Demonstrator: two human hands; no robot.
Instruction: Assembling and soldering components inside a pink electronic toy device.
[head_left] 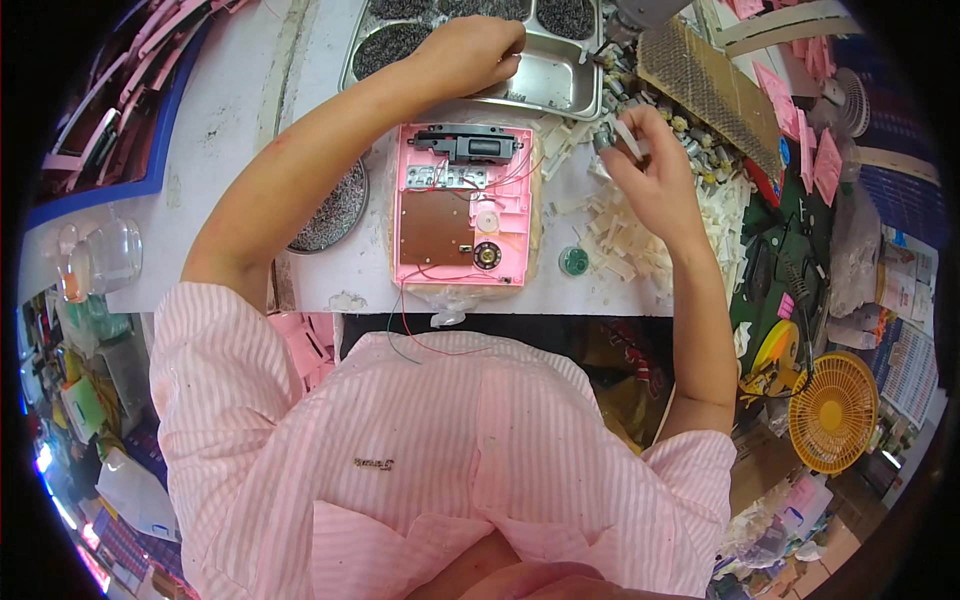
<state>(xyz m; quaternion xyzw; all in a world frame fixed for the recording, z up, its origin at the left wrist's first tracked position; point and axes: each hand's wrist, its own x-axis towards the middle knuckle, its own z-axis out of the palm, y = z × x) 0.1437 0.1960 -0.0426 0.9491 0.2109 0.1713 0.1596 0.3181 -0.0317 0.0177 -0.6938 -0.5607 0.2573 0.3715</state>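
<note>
left hand [470, 52] curls over the metal tray [570, 80], its hold impossible to tell; right hand [657, 180] has fingers pinching a small motor [603, 138] and white strip [628, 140]; open pink case [515, 258] lies on the desk [225, 120] between forearms; a light, steady pinch seems best

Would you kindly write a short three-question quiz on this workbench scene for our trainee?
1. Which is over the metal tray? A) the left hand B) the right hand
2. True or false: the brown board lies inside the pink housing.
3. Fill in the colour: the large round fan at the lower right is ___.

Key: 1. A; 2. true; 3. yellow.
</note>
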